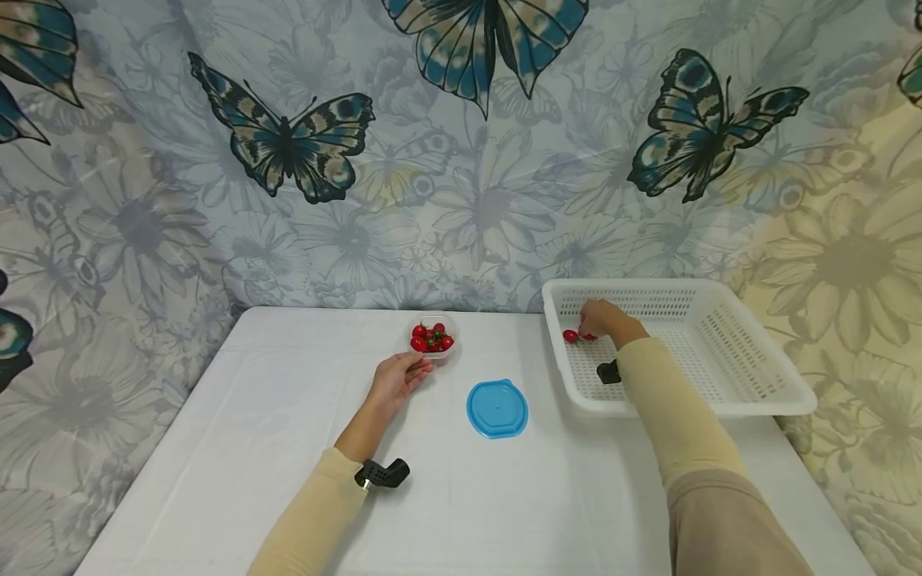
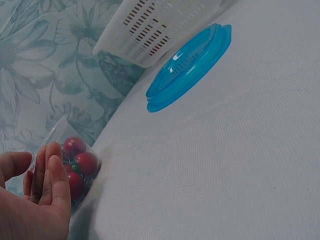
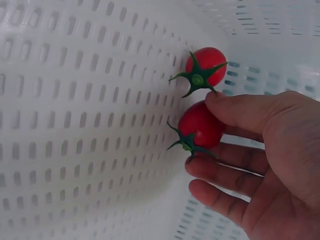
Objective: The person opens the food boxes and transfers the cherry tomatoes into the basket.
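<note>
My right hand (image 3: 280, 155) is inside the white basket (image 1: 774, 384), thumb and fingers around a red cherry tomato (image 3: 200, 125) with a green star-shaped stem. Another cherry tomato (image 3: 209, 65) lies right beside it on the perforated basket floor. Further left, my left hand (image 1: 396, 380) rests its fairly straight fingers at the near side of a small clear container (image 1: 452, 328). Several cherry tomatoes (image 1: 432, 340) fill that container, some with green stems. In the left wrist view the fingers (image 2: 59, 177) overlap the container's side, and the thumb stands apart from them.
A blue lid (image 1: 497, 409) lies flat on the white-covered table (image 1: 288, 400), between the container and the basket. Behind the table hangs a butterfly-patterned cloth (image 1: 490, 192). The basket's raised walls surround the right hand.
</note>
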Demonstrator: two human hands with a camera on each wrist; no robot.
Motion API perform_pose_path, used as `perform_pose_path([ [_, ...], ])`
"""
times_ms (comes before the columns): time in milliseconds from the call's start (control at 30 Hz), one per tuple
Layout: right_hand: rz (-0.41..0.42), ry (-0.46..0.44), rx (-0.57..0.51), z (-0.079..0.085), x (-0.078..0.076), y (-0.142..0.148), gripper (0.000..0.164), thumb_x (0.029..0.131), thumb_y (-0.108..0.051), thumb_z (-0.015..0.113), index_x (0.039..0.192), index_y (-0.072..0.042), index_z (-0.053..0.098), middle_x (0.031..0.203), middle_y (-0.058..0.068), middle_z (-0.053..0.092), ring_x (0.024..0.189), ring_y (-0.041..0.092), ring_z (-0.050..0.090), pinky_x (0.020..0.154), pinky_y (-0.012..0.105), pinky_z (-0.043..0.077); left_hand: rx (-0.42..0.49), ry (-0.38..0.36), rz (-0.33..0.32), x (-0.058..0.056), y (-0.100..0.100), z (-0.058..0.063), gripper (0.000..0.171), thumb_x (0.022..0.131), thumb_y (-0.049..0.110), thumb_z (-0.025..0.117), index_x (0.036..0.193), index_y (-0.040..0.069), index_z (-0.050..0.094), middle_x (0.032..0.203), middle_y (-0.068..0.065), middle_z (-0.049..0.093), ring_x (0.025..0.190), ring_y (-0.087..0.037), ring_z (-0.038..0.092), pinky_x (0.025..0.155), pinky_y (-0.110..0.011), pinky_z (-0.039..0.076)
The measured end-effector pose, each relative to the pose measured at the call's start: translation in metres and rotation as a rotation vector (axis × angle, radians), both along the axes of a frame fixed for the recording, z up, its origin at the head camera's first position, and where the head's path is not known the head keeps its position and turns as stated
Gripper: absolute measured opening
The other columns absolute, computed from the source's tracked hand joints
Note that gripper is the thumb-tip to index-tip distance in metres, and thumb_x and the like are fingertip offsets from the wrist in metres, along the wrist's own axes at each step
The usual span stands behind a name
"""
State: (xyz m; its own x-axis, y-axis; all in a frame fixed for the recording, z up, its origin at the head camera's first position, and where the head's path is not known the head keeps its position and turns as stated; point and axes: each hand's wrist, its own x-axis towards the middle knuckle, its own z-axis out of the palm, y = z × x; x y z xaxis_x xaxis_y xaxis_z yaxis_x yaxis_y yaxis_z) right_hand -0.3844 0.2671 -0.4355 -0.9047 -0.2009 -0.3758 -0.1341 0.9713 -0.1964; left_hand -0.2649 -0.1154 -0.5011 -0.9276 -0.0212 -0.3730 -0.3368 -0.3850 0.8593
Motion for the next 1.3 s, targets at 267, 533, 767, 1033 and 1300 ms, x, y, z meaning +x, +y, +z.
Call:
perform_pose_path([
  [267,0.012,0.023,-0.004,0.009,0.005,0.004,0.031,0.090,-0.015,0.062,0.108,0.010,0.064,0.103,0.022,0.067,0.094,0.032,0.061,0.091,0.050,0.051,-0.006,0.003,0.011,0.000,0.001,0.001,0.017,0.099,0.013,0.055,0.110,0.000,0.055,0.086,-0.001,0.071,0.078,-0.009,0.070,0.074,-0.018,0.058],
  [533,0.013,0.033,-0.014,0.025,0.007,0.005,0.036,0.091,-0.018,0.060,0.112,0.011,0.063,0.115,0.028,0.064,0.110,0.043,0.059,0.096,0.055,0.049,0.002,0.002,0.023,0.001,0.001,0.002,0.013,0.098,0.011,0.055,0.107,0.002,0.055,0.084,0.000,0.071,0.077,-0.009,0.070,0.073,-0.018,0.058],
  [767,0.045,0.066,-0.032,0.037,0.009,0.008,0.033,0.093,-0.017,0.058,0.110,0.011,0.064,0.113,0.029,0.065,0.108,0.044,0.060,0.093,0.054,0.051,0.013,0.002,0.025,0.000,0.001,0.003,0.013,0.098,0.011,0.055,0.107,0.001,0.055,0.083,0.000,0.071,0.077,-0.008,0.070,0.073,-0.018,0.058],
  [1033,0.058,0.095,-0.052,0.051,0.012,0.004,0.035,0.095,-0.016,0.056,0.115,0.013,0.061,0.116,0.030,0.063,0.107,0.044,0.060,0.092,0.054,0.051,0.011,-0.003,0.020,0.001,0.002,0.003,0.015,0.098,0.011,0.055,0.108,0.001,0.055,0.084,-0.001,0.071,0.077,-0.008,0.070,0.073,-0.018,0.058],
  [1300,0.112,0.172,-0.057,0.067,0.012,-0.010,0.032,0.096,-0.018,0.055,0.112,0.009,0.064,0.109,0.026,0.067,0.099,0.039,0.064,0.087,0.052,0.052,0.001,-0.007,0.020,0.001,0.003,0.002,0.015,0.098,0.012,0.055,0.109,0.001,0.055,0.083,0.000,0.070,0.077,-0.008,0.070,0.073,-0.018,0.058],
])
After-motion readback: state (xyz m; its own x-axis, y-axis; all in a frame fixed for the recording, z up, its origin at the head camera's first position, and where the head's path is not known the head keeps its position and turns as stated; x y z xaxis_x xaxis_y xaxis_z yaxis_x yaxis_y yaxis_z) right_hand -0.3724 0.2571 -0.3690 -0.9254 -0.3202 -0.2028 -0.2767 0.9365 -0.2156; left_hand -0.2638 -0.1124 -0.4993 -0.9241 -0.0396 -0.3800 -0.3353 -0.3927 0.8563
